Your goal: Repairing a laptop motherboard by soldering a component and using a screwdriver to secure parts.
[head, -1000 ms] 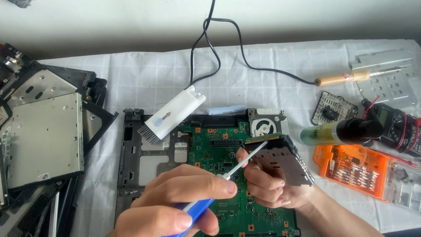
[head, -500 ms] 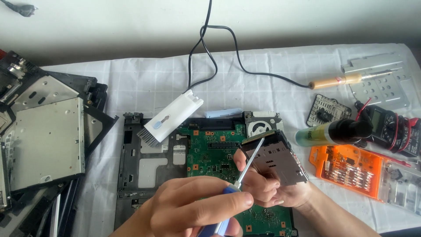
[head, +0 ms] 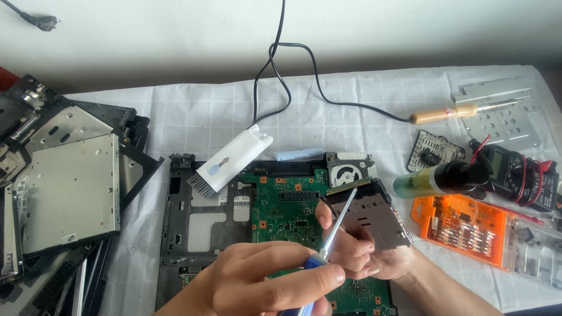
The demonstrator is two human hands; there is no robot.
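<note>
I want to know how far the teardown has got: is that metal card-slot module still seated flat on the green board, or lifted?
Lifted: the right hand holds the metal module tilted above the green board.

A single head-worn camera looks steeply down and forward at the cloth-covered table, close above the person's hands at the near edge; the far edge and pale wall fill the frame's top

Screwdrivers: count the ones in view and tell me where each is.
1: a blue-handled screwdriver in the left hand, its tip at the metal card-slot part that the right hand holds. Loose bits fill the orange case; more drivers may be hidden.
</note>
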